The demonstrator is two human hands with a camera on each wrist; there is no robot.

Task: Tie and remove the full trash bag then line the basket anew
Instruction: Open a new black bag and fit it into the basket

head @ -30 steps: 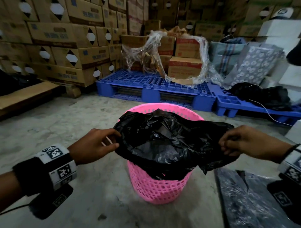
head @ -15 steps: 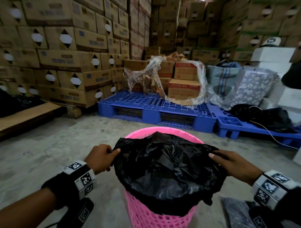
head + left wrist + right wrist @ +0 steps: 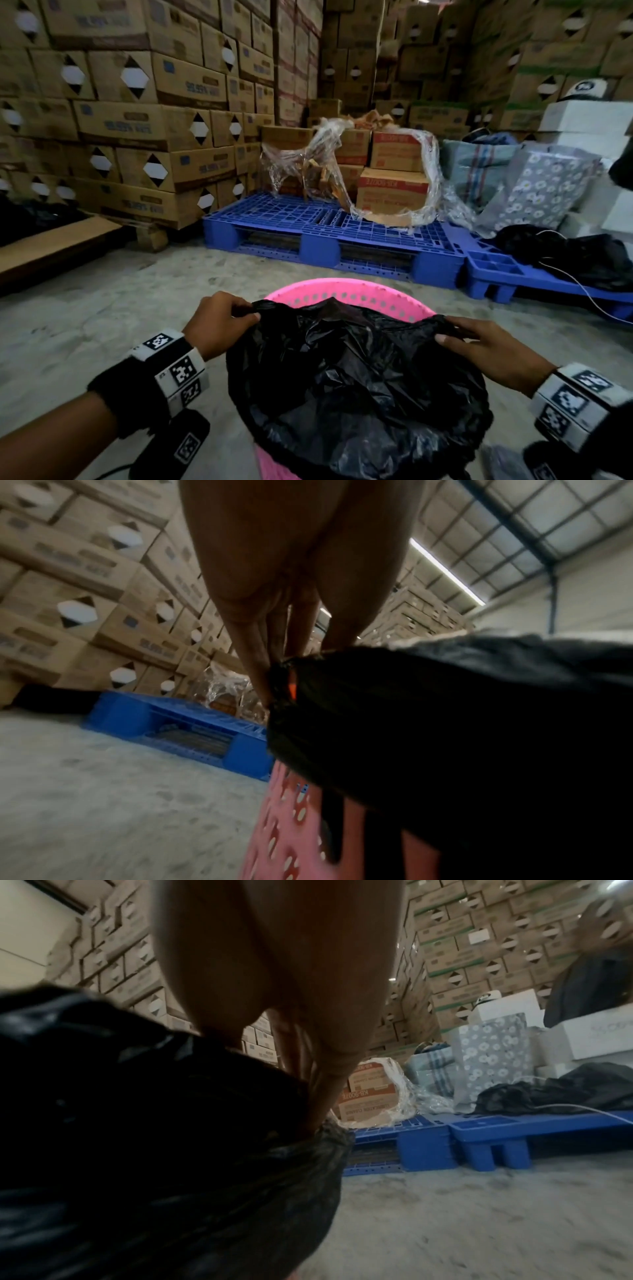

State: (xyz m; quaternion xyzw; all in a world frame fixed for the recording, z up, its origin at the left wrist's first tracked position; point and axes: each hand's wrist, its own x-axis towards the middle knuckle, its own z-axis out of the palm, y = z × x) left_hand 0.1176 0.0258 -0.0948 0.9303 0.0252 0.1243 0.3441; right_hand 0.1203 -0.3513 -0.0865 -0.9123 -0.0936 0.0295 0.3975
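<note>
Over basket (image 3: 346,291) | left hand (image 3: 219,322) pinches bag (image 3: 356,383) left edge | right hand (image 3: 486,346) pinches right edge | bag soft, slippery, likely light: gather edges

Beyond the fingers (image 3: 239,310), blue pallets (image 3: 329,236) sit on a grey concrete floor (image 3: 102,308). Stacked cardboard boxes (image 3: 137,120) rise behind; strip lights (image 3: 445,572) run along the metal roof.

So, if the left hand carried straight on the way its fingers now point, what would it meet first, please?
Probably the black trash bag: the left hand already pinches its edge and points across the pink basket, though depth is unclear.
</note>
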